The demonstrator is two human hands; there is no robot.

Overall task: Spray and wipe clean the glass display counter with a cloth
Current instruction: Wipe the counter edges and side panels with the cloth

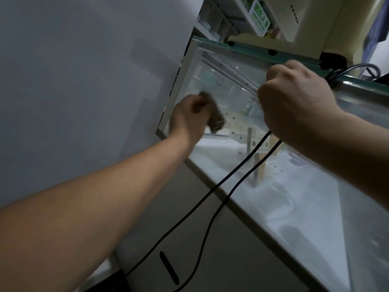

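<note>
Right hand (294, 100) holds cables (221, 186) (black) off glass (231, 85).

Left grip (189, 118) and right grip (294, 100) both fisted, arms outstretched.

Almost nothing here can be read. The one printed thing is a white and green box or sign (259, 16) standing on the shelves behind the glass counter, near the top of the view; it carries a green panel with a white leaf-like emblem and a line of green lettering along its lower edge. The lettering is tilted and too blurred to spell out, so no word, brand or number can be told from it. No other surface in view shows readable text.
</note>
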